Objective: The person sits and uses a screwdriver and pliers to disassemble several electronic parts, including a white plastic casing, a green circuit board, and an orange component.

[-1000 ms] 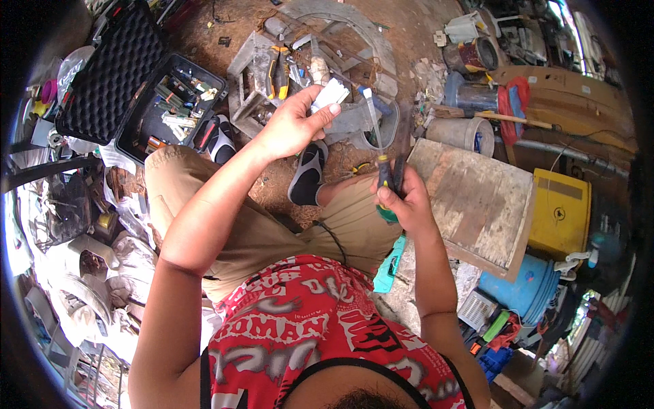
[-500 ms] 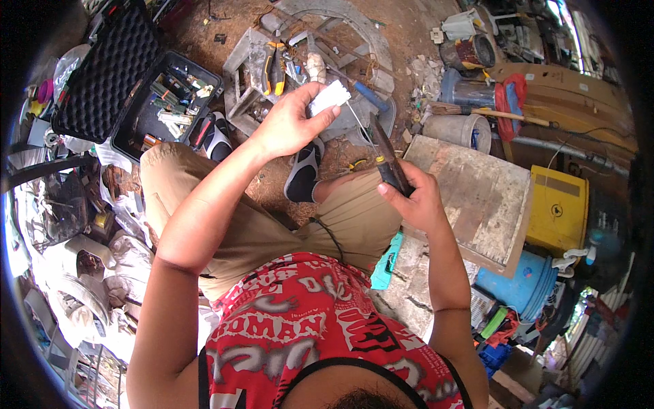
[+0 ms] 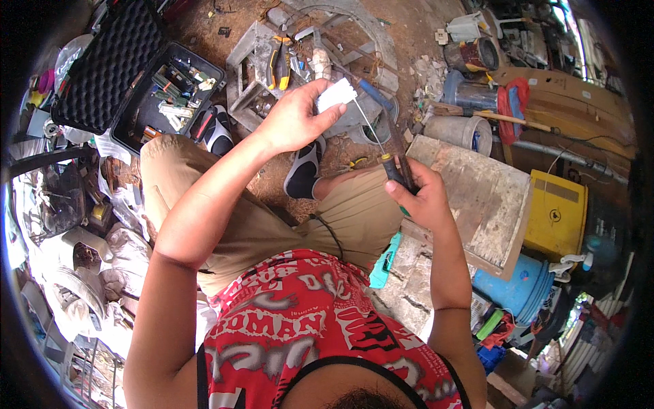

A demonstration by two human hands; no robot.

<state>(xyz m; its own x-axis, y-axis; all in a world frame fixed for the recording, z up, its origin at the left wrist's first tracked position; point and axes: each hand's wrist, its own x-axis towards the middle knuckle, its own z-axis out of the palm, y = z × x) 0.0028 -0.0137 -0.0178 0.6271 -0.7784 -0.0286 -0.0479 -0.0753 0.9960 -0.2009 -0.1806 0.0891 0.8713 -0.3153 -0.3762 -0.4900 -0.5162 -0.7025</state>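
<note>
My left hand is closed on a white ridged plastic block, pinched between thumb and fingers above the round metal frame. In my right hand is a screwdriver with a dark handle and yellow collar. Its thin shaft slants up to the block's right edge, where the tip appears to touch. The same hand also grips a long dark tool lying alongside the screwdriver; its kind cannot be made out. My fingers hide part of both handles.
Yellow-and-black pliers and a blue-handled tool lie on the round metal frame. An open black case with small parts stands at the left. To the right are a wooden board, a yellow box and a blue bucket.
The screwdriver's shaft has swung clear of the dark tool and now shows plainly. My right hand has shifted slightly right; the white block has moved a little right and up.
</note>
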